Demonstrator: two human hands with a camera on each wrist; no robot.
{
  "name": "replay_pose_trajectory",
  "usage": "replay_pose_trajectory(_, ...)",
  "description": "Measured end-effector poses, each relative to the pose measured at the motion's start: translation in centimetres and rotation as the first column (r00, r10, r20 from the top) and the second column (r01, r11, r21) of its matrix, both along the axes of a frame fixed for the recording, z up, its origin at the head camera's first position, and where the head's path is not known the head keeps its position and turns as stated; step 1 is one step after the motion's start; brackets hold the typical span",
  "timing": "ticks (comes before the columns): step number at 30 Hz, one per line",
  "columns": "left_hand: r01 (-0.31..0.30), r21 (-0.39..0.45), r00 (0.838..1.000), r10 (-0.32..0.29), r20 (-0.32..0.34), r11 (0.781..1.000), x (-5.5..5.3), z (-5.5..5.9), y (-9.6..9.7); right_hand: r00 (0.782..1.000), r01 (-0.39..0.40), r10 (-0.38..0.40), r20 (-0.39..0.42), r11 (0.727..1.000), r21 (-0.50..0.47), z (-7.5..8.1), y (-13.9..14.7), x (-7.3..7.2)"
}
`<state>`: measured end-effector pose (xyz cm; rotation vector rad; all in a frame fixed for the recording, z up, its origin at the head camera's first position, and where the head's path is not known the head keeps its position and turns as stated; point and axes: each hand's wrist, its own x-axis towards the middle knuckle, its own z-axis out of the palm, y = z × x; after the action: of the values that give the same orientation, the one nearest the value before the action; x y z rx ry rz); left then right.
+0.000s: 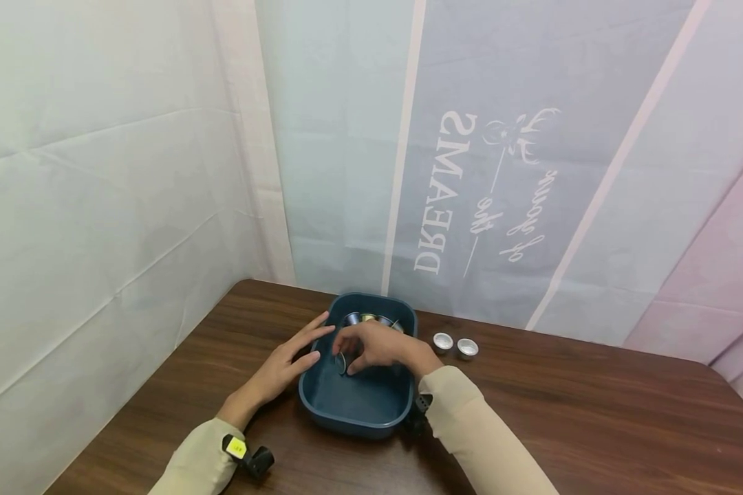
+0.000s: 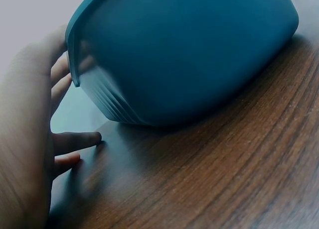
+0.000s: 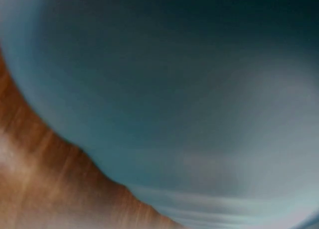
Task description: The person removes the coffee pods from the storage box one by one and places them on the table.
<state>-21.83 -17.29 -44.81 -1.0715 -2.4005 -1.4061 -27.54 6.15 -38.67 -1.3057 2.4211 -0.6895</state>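
A dark blue plastic bin [image 1: 356, 405] stands on the table. My right hand [image 1: 378, 344] reaches down into it and pinches a small round coffee capsule [image 1: 342, 363] between thumb and fingers, its flat face turned sideways. Along the bin's far end lie several more capsules [image 1: 368, 317], partly covered by that hand. My left hand [image 1: 285, 364] rests with extended fingers at the bin's left rim; the left wrist view shows some fingers at the rim [image 2: 72, 64] and others lower, beside the bin. Only the blurred bin wall [image 3: 149, 99] and some wood appear in the right wrist view.
Two small silvery cups [image 1: 442, 342] [image 1: 467, 348] sit on the dark wooden table [image 1: 569, 405] right of the bin. A printed curtain [image 1: 347, 172] hangs close behind the table's back edge, and pale cloth [image 1: 117, 206] hangs on the left. Each wrist carries a small camera [image 1: 260, 462].
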Motion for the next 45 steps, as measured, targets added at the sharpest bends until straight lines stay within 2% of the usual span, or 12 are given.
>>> replay_pose_trajectory(6,0.002,0.002,1.000,-0.002,0.001,1.000,0.1,-0.1,0.0,0.998,-0.007,0.007,-0.056,1.000,0.008,0.2,0.4,-0.1)
replay_pose_trajectory(15,0.002,0.006,1.000,-0.002,0.004,1.000,0.1,0.1,0.1,0.995,-0.022,0.014,-0.094,0.997,-0.076,2.5,1.9,0.4)
replay_pose_trajectory(21,-0.014,-0.003,1.000,0.014,0.004,1.000,0.0,0.1,0.1,0.992,0.056,-0.071,-0.102,0.988,-0.147,3.1,3.6,0.4)
replay_pose_trajectory(25,-0.019,0.007,1.000,0.019,0.009,1.000,0.0,0.3,0.2,0.986,0.118,-0.140,-0.087,0.968,-0.223,3.0,5.0,0.4)
replay_pose_trajectory(31,-0.013,0.006,1.000,0.013,-0.007,1.000,0.1,0.4,0.3,0.974,0.190,-0.222,-0.051,0.916,-0.352,2.9,7.9,0.4)
replay_pose_trajectory(38,-0.023,-0.009,1.000,0.023,-0.013,1.000,0.0,0.3,0.2,0.949,0.303,-0.301,0.091,0.799,-0.519,2.1,11.7,0.2)
replay_pose_trajectory(42,-0.023,-0.009,1.000,0.022,-0.014,1.000,0.0,0.3,0.2,0.933,0.352,-0.332,0.141,0.753,-0.556,2.5,13.1,0.7)
replay_pose_trajectory(45,-0.022,-0.010,1.000,0.022,-0.016,1.000,0.0,0.4,0.3,0.926,0.370,-0.338,0.168,0.729,-0.576,3.1,14.1,1.5)
